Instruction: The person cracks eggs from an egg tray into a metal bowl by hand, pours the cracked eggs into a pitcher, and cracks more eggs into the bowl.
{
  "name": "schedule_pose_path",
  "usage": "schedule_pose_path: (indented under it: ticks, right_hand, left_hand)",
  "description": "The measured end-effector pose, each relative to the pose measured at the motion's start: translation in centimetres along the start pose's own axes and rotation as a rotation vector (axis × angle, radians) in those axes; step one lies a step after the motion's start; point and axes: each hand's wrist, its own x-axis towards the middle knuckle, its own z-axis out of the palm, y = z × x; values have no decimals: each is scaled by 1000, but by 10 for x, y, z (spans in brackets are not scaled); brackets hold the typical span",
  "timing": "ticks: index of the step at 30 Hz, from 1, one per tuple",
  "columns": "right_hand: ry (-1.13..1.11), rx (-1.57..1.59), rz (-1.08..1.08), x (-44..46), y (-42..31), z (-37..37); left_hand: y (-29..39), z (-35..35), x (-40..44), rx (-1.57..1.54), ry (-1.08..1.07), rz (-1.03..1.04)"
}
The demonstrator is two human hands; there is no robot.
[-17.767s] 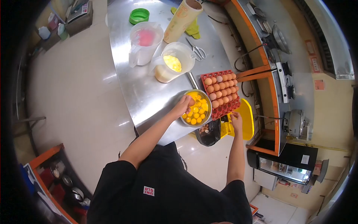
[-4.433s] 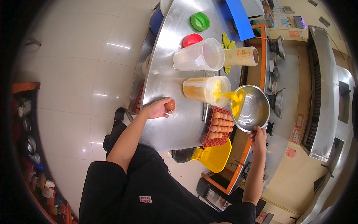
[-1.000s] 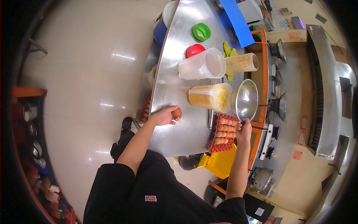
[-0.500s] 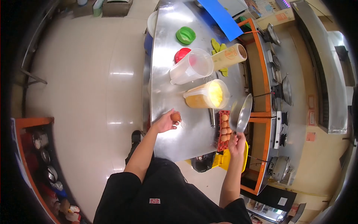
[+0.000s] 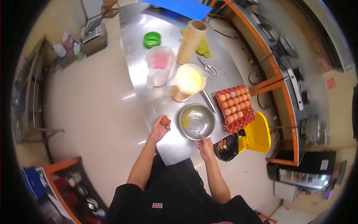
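Note:
My left hand [image 5: 160, 133] holds a brown egg [image 5: 165, 121] in its fingers, to the left of a metal bowl [image 5: 206, 118]. A smear of yellow lies on the bowl's inside, and the bowl rests on the steel table. At its near rim, my right hand [image 5: 205, 148] grips the edge with the fingertips. Beyond the bowl stands a clear pitcher of yellow liquid [image 5: 180, 95], with a metal handle [image 5: 209, 101] lying beside it. A red egg tray [image 5: 232, 129] with many brown eggs [image 5: 232, 109] sits to the right, its nearest cups without eggs.
Farther back are a translucent pitcher [image 5: 161, 77], a green bowl [image 5: 152, 39], an upright film roll [image 5: 191, 42], scissors [image 5: 211, 71] and a yellow-green cloth [image 5: 204, 49]. Below the table's right edge, a black-lined bin [image 5: 228, 154] with a yellow lid [image 5: 261, 130] holds eggshells.
My right hand has brought the metal bowl from a tilted position over the egg tray down and left onto the table. My left hand still holds the egg. The view has turned.

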Motion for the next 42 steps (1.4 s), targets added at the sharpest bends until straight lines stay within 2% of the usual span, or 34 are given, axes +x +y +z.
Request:
schedule_pose_path:
  ticks: [2,3,5,7,9,11,13,15,17,19,23,24,27,28,31,32,33,35,38,42]
  right_hand:
    - [0,-46,71,-10,-20,9]
    - [-127,-71,115,-17,-35,2]
    - [34,-266,150,-28,-58,-16]
    - [77,-483,-45,-9,-64,-67]
    - [294,-845,-622,45,-63,-137]
    - [547,-1052,-851,44,-126,-140]
    - [609,-967,-957,78,-156,-156]
    - [604,-1073,-957,116,-176,-170]
    - [466,-1152,-736,148,-187,-182]
    - [485,-1224,-736,159,-189,-179]
    - [412,-1178,-716,165,-199,-176]
    - [423,-1196,-775,169,-196,-182]
    - [281,-776,-469,139,-211,-171]
    - [185,-686,-496,150,-203,-186]
    - [-55,25,-295,99,-211,-138]
    - [-78,-25,-264,95,-205,-128]
    - [-98,-133,-366,93,-191,-116]
    - [-208,-164,-249,81,-180,-82]
    - [-369,-240,-261,90,-143,-51]
    - [-350,-423,-294,91,-117,-45]
  left_hand:
    - [2,-10,2,12,15,-25]
    - [-2,-11,5,12,20,-36]
    - [-4,10,-9,27,77,43]
    - [-4,34,-24,19,129,116]
    - [-8,47,-38,-1,181,158]
    - [-15,54,-45,19,159,165]
    - [-24,65,-45,48,152,173]
    - [-32,78,-39,90,164,186]
    - [-43,79,-28,138,193,238]
    - [-53,98,-16,197,250,299]
    - [-58,111,-1,295,190,329]
    - [-58,115,-2,305,179,317]
    - [-56,115,0,391,172,293]
    - [-56,115,1,425,176,299]
    - [-62,113,5,559,255,374]
    - [-66,112,8,613,291,404]
    - [-70,111,10,611,314,418]
    - [-76,108,18,609,347,447]
    - [-82,109,23,612,307,416]
    - [-90,111,34,658,279,400]
